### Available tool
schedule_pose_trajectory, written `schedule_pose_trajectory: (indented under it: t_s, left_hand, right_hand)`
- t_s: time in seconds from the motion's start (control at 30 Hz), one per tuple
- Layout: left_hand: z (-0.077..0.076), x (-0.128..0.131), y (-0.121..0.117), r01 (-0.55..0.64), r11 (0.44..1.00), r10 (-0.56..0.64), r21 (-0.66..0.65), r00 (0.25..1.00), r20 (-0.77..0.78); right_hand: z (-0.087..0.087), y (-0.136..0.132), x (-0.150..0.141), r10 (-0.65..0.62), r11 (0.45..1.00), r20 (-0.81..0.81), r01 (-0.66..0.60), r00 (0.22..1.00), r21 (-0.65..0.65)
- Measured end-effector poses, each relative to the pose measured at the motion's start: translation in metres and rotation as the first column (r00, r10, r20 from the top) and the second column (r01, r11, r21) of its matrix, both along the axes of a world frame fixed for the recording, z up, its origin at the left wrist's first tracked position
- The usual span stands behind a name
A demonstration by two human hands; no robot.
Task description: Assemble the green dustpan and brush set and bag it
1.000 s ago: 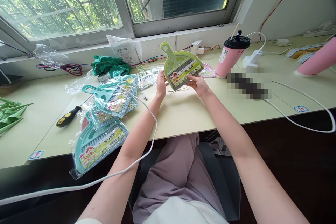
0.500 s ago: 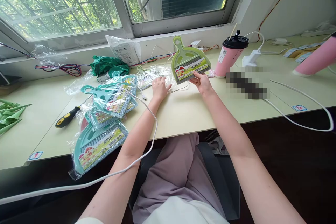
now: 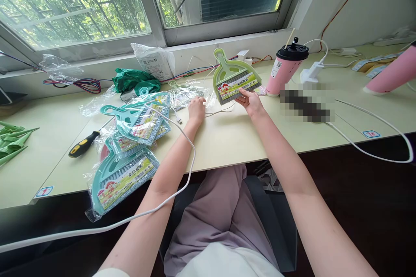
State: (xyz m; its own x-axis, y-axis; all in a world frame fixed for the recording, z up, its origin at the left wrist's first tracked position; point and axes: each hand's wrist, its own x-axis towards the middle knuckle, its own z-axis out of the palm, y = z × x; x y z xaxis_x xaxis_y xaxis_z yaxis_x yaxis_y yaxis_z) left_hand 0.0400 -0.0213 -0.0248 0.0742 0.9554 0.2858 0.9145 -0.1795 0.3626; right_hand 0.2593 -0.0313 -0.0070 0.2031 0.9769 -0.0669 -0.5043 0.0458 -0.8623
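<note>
My right hand (image 3: 248,100) holds a light green mini dustpan-and-brush set (image 3: 234,76) by its lower edge, tilted up above the desk with its handle pointing away. My left hand (image 3: 196,109) rests on the desk with its fingers curled at the edge of a clear plastic bag (image 3: 186,94) that has another green set inside. Left of it lies a pile of teal sets in clear bags (image 3: 138,123), and one more bagged teal set (image 3: 121,179) overhangs the desk's front edge.
A pink cup with a black lid (image 3: 286,69) stands right of the held set. A yellow-and-black screwdriver (image 3: 83,143), green plastic pieces (image 3: 13,140), a green bag (image 3: 134,80) and cables lie on the desk (image 3: 234,138). A white cable (image 3: 373,138) loops at right.
My left hand let go of the green set and dropped to the plastic bag on the desk. My right hand carried the set to the right, toward the pink cup.
</note>
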Motion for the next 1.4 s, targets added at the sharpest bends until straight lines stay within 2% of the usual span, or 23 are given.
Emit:
schedule_pose_trajectory:
  t_s: [0.1, 0.3, 0.47, 0.63, 0.77, 0.93, 1.2, 1.4]
  left_hand:
    - [0.001, -0.003, 0.002, -0.026, 1.0, 0.026, 0.001, 0.998, 0.053]
    - [0.003, -0.011, 0.007, -0.127, 0.98, 0.1, 0.154, 0.981, 0.169]
    - [0.006, -0.015, 0.006, -0.193, 0.95, 0.152, 0.246, 0.973, 0.176]
    - [0.01, -0.017, 0.001, -0.258, 0.93, 0.225, 0.261, 0.963, 0.15]
    - [0.015, -0.022, 0.0, -0.305, 0.921, 0.26, 0.242, 0.944, 0.203]
    - [0.017, -0.027, 0.0, -0.333, 0.91, 0.261, 0.246, 0.923, 0.284]
    - [0.019, -0.027, -0.004, -0.301, 0.901, 0.192, 0.313, 0.923, 0.333]
    - [0.026, -0.028, -0.009, -0.368, 0.87, 0.233, 0.329, 0.894, 0.382]
  right_hand:
    - [0.0, -0.001, 0.001, 0.032, 0.999, 0.008, -0.032, 0.999, -0.012]
    - [0.0, -0.002, 0.0, 0.133, 0.991, 0.078, -0.131, 0.988, -0.036]
    - [0.002, -0.005, -0.002, 0.2, 0.979, 0.133, -0.193, 0.971, -0.062]
    - [0.001, -0.006, 0.0, 0.248, 0.969, 0.184, -0.239, 0.951, -0.067]
    - [-0.003, -0.002, 0.004, 0.273, 0.961, 0.228, -0.255, 0.935, -0.102]
    - [-0.004, -0.001, 0.006, 0.279, 0.958, 0.256, -0.249, 0.926, -0.144]
    - [0.003, -0.011, 0.001, 0.421, 0.907, 0.28, -0.392, 0.863, -0.155]
    - [0.002, -0.007, 0.007, 0.437, 0.898, 0.253, -0.403, 0.863, -0.176]
